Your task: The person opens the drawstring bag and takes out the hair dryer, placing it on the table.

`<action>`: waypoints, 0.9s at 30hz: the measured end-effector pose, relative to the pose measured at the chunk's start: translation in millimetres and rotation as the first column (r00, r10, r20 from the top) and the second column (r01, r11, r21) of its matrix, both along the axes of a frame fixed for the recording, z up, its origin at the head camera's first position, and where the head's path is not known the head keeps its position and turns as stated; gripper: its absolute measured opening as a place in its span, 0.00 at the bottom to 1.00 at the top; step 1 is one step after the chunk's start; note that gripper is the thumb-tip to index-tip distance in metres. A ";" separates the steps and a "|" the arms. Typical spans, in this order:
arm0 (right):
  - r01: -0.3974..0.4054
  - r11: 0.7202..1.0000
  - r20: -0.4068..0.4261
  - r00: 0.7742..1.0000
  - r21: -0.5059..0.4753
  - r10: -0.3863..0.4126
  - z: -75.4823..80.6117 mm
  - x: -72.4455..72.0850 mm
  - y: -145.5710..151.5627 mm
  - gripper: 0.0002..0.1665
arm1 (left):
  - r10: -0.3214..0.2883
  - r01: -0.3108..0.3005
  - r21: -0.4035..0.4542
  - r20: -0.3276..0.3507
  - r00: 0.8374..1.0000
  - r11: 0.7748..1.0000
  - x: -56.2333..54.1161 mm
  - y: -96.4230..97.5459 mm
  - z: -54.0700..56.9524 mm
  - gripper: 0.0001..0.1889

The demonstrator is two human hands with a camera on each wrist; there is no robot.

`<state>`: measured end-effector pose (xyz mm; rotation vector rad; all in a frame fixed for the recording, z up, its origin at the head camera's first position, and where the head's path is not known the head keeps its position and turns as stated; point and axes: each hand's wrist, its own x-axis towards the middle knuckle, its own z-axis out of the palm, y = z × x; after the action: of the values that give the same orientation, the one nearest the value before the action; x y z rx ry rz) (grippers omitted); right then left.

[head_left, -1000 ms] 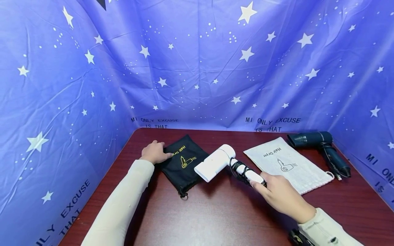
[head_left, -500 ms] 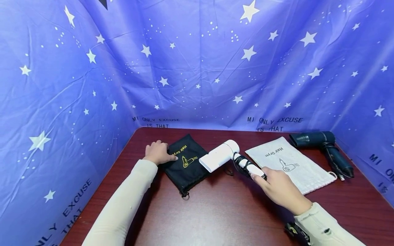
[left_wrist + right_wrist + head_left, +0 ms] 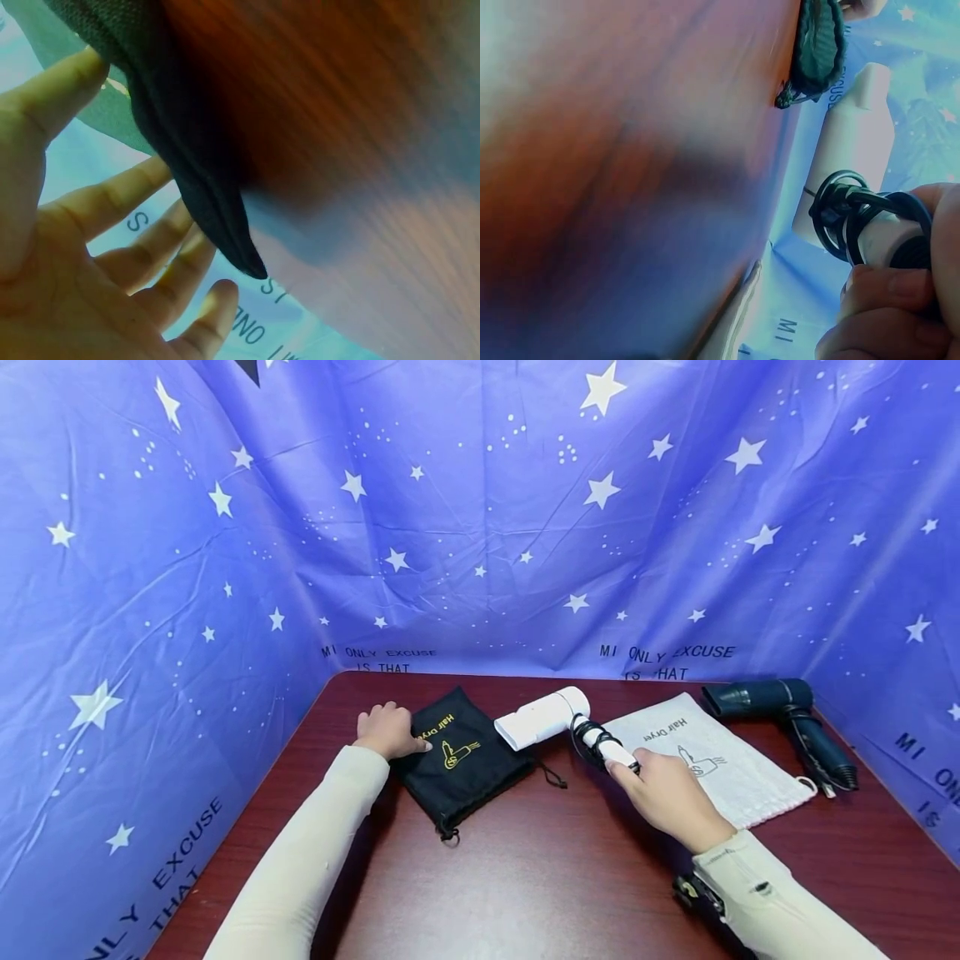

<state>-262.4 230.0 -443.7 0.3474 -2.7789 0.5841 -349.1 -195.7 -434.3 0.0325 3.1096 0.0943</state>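
Note:
My right hand [image 3: 675,797] grips the handle of a white hair dryer [image 3: 543,717], with a black cord [image 3: 840,214] wrapped round the handle. The dryer's barrel is held off the table, above and beside the right corner of a black drawstring pouch [image 3: 453,760] marked "Hair Dryer". My left hand [image 3: 390,731] touches the pouch's left edge, thumb lying over the cloth. In the left wrist view its fingers [image 3: 112,199] look spread and fairly straight, some tips hidden behind the dark cloth.
A white "Hair Dryer" pouch [image 3: 705,764] lies flat beyond my right hand. Right of it lies a dark hair dryer [image 3: 772,702] with its cord. The reddish-brown table [image 3: 525,877] meets a blue star-patterned curtain [image 3: 480,527] on three sides.
The white hair dryer has moved up and away, slightly right, uncovering the black pouch's right corner and drawstring. My left hand has slid slightly right along the pouch.

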 end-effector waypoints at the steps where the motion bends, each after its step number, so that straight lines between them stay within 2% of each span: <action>1: 0.012 1.000 0.006 1.000 0.002 -0.012 -0.6 -3.5 -1.5 0.27 | -0.001 0.001 0.002 0.002 1.000 1.000 -0.5 -0.5 0.1 0.35; 6: 0.062 0.998 0.035 0.997 0.008 -0.062 -4.0 -19.4 -7.3 0.28 | -0.003 0.003 0.010 0.013 1.000 1.000 -2.3 -1.3 0.9 0.34; 15: 0.112 0.994 0.090 0.990 -0.010 -0.111 -9.6 -38.4 -12.8 0.29 | -0.012 0.011 0.024 0.022 1.000 1.000 -1.8 0.4 3.9 0.33; 27: 0.177 0.984 0.119 0.978 -0.020 -0.174 -10.3 -54.4 -18.4 0.29 | 0.002 -0.003 0.024 0.030 1.000 1.000 -4.3 1.7 3.1 0.34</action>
<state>-316.9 211.6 -454.0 0.0607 -2.8691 0.6215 -353.4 -194.0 -431.2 0.0281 3.0789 0.1317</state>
